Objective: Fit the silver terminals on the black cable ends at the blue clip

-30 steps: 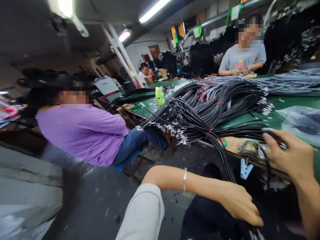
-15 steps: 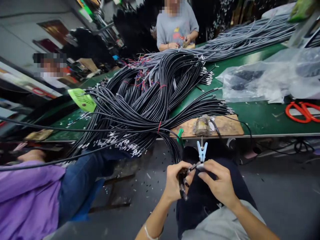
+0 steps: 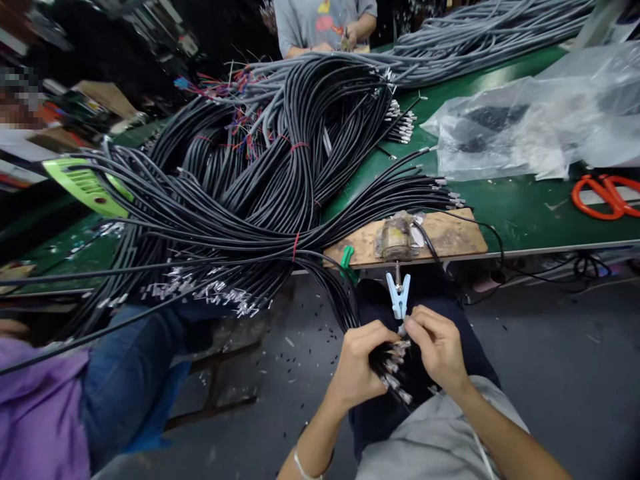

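Observation:
My left hand (image 3: 357, 360) is wrapped around a bunch of black cables (image 3: 343, 300), whose silvery stripped ends (image 3: 397, 373) fan out past my fingers above my lap. A light blue clothespin (image 3: 399, 297) hangs, jaws down, from the shaft of a small motor (image 3: 397, 238). Just below the clothespin's jaws, my right hand (image 3: 440, 347) is closed with thumb and forefinger together. A small pale tip shows beside those fingertips, and what they pinch is mostly hidden.
The motor sits on a wooden board (image 3: 450, 233) at the green table's (image 3: 530, 220) front edge, near a green clip (image 3: 346, 259). Large black cable bundles (image 3: 240, 200) lie left, beside a light green fan-like object (image 3: 83, 187). Orange-handled scissors (image 3: 600, 198) and a plastic bag (image 3: 525, 120) lie right. Co-workers sit left and across.
The view has tilted down and turned slightly right. My left hand now shows the cable ends spread toward me, and my right fingers have closed tighter just under the clothespin.

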Motion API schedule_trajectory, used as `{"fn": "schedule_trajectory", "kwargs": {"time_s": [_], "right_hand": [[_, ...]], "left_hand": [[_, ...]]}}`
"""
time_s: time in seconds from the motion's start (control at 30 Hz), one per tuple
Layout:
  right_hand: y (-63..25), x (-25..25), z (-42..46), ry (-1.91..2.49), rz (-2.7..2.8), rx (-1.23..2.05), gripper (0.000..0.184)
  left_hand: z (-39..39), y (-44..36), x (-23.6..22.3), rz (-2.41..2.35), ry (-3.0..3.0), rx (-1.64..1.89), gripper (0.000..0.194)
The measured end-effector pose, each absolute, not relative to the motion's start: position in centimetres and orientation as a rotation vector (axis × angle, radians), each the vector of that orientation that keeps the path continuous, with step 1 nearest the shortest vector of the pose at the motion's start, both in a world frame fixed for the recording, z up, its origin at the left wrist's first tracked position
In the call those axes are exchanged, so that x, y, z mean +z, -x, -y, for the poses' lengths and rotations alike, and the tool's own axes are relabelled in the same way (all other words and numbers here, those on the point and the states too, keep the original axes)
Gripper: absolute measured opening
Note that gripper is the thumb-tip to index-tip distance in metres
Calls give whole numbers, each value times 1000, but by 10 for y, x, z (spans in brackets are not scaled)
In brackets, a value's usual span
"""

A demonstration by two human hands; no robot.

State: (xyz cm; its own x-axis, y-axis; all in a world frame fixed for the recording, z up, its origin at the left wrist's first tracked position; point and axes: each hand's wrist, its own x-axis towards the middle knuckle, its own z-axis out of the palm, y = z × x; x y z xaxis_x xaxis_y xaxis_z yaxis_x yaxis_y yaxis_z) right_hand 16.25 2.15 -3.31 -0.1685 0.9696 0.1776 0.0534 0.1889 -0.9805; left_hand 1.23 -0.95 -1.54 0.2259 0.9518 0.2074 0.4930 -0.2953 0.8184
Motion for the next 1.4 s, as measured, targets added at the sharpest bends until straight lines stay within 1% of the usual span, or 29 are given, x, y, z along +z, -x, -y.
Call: {"fn": "schedule_trajectory", "kwargs": {"time_s": [0.07, 0.13, 0.17, 0.27, 0.37, 0.43, 0.47, 0.53, 0.57, 0.63, 0.73, 0.8, 0.87, 0.93, 1.03, 1.07, 1.17, 1.2, 1.3, 1.4], "right_hand": [[-160, -38, -26, 1118, 1539, 1145, 40], [-160, -43, -32, 1162, 1574, 1204, 40], [-161, -45, -35, 1167, 1556, 1248, 38], [-170, -46, -43, 1088, 1448, 1410, 24], [-179, -43, -45, 987, 1516, 1531, 19], [-179, -40, -42, 1021, 1574, 1460, 17], [-177, -39, -40, 1051, 1565, 1391, 19], [-169, -39, -32, 1075, 1455, 1298, 25], [-164, -40, -28, 1065, 1359, 1305, 25], [-153, -44, -20, 1001, 1109, 1427, 24], [-141, -49, -11, 861, 719, 1751, 26], [-137, -51, -10, 788, 546, 1925, 29], [-139, -52, -11, 748, 513, 1995, 31], [-144, -52, -14, 751, 637, 1929, 29], [-157, -50, -20, 780, 983, 1676, 20], [-162, -49, -23, 762, 1092, 1595, 21], [-171, -44, -28, 675, 1356, 1451, 36], [-171, -43, -29, 665, 1409, 1422, 36], [-163, -39, -29, 687, 1377, 1415, 18], [-149, -39, -23, 726, 1132, 1455, 23]], "left_hand": [[10, -13, -17, -1363, -1926, 855, 9], [12, -13, -19, -1401, -1949, 845, 7], [13, -12, -20, -1417, -1952, 876, 7], [14, -12, -22, -1461, -1929, 1019, 7], [13, -13, -21, -1469, -1915, 1092, 8], [12, -14, -20, -1461, -1914, 1084, 10], [12, -14, -20, -1468, -1910, 1073, 13], [11, -16, -20, -1506, -1903, 1061, 17], [11, -16, -20, -1527, -1903, 1068, 16], [13, -18, -21, -1557, -1903, 1113, 12], [15, -19, -24, -1561, -1902, 1202, 8], [17, -20, -24, -1553, -1898, 1254, 10], [17, -20, -24, -1540, -1910, 1277, 13], [17, -21, -23, -1535, -1942, 1262, 12], [18, -20, -19, -1561, -2000, 1194, 6], [18, -20, -18, -1567, -2018, 1161, 7], [19, -17, -17, -1570, -2035, 1093, 9], [19, -17, -17, -1572, -2025, 1086, 9], [19, -18, -18, -1575, -1975, 1088, 13], [16, -25, -17, -1613, -1964, 1145, 16]]}}
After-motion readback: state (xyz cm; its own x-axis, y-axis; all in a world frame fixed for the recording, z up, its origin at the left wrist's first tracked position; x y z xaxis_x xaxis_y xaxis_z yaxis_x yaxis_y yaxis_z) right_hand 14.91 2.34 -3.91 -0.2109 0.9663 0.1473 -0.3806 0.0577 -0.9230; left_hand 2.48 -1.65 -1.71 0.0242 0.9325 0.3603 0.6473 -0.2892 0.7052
